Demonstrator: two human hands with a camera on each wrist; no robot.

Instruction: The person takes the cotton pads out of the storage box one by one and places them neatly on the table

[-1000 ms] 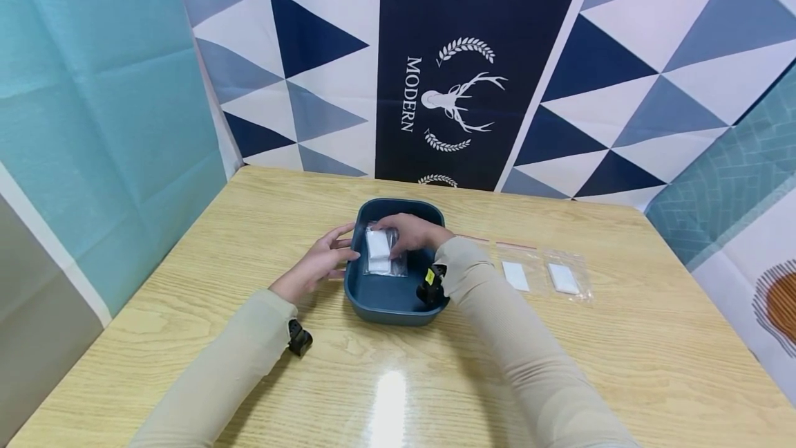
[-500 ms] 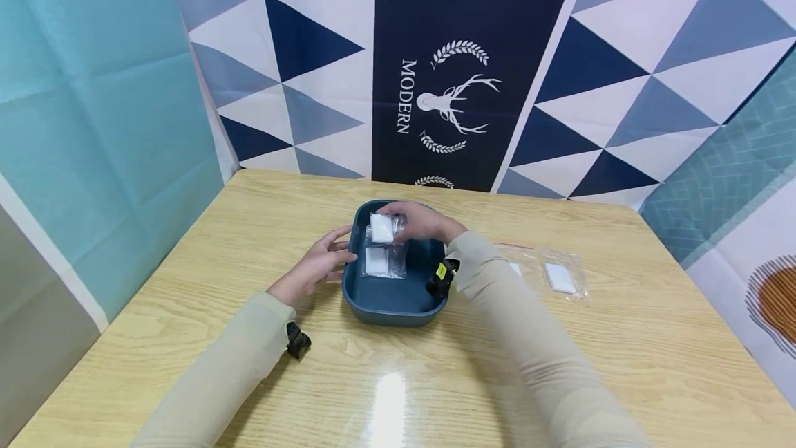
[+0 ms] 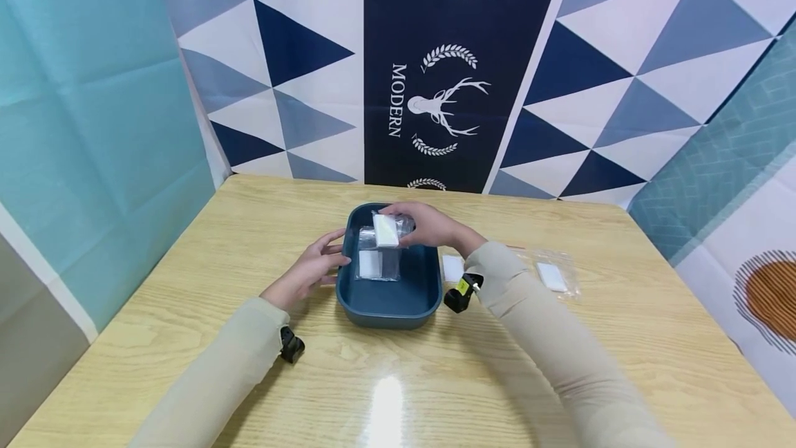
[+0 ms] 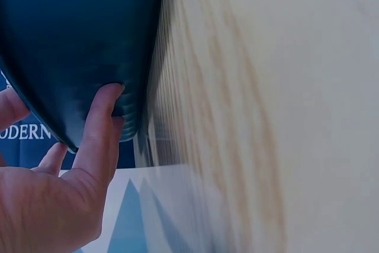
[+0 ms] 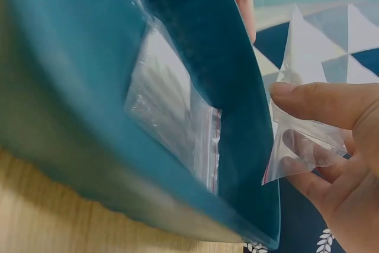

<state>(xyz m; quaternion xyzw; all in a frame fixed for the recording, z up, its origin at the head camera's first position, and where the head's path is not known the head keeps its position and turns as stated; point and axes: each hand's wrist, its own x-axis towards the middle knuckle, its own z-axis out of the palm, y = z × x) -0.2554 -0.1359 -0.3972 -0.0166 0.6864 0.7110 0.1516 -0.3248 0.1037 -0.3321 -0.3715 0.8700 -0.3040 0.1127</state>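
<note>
My left hand (image 3: 314,265) holds the near-left side wall of a dark blue plastic bin (image 3: 398,299), its thumb over the rim and its fingers along the outside. Inside the bin's far half, my right hand (image 3: 429,223) pinches a clear zip bag (image 3: 385,231) with a white packet in it, between thumb and fingers. In the right wrist view that bag (image 5: 302,146) hangs tilted at the far rim. Another zip bag (image 3: 371,265) with a white packet lies flat on the bin's floor, partly under a clear plastic flap.
To the bin's right on the wooden table (image 3: 348,379) lie more zip bags: one packet (image 3: 453,269) close beside the bin, another bag (image 3: 551,277) farther right. My right sleeve (image 3: 528,316) covers part of that row. A patterned cloth (image 3: 298,54) hangs behind the table.
The right hand has lifted its zip bag off the other one and moved it up and right within the bin, uncovering the lower bag. The left hand stays at the bin's side.
</note>
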